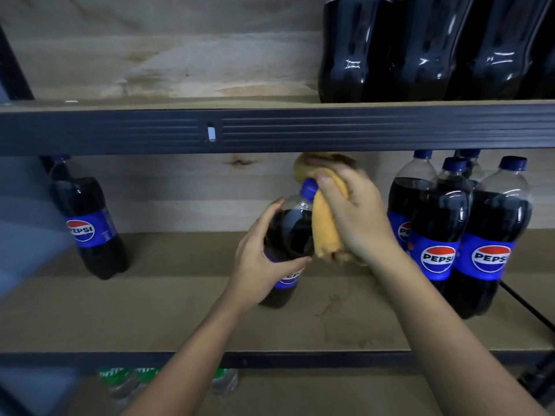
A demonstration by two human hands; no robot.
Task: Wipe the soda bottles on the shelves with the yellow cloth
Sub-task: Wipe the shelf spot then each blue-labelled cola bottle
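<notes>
On the middle shelf I count six Pepsi bottles in all: one standing alone at the far left, one held near the centre, and a cluster of four at the right, one of them half hidden at the back. Up on the top shelf stand at least three large dark bottles, cut off by the upper edge. Below, on the bottom shelf, are a few green-labelled bottles, too blurred to count surely.

Both bare forearms reach forward from below. Her or his left hand wraps round the body of the centre bottle, thumb on the right side and fingers curled over the left, tilting it slightly. The right hand grips the yellow cloth, fingers bent and pressing it against the blue cap and neck; the cloth bunches above the cap and hangs down the bottle's right side.
</notes>
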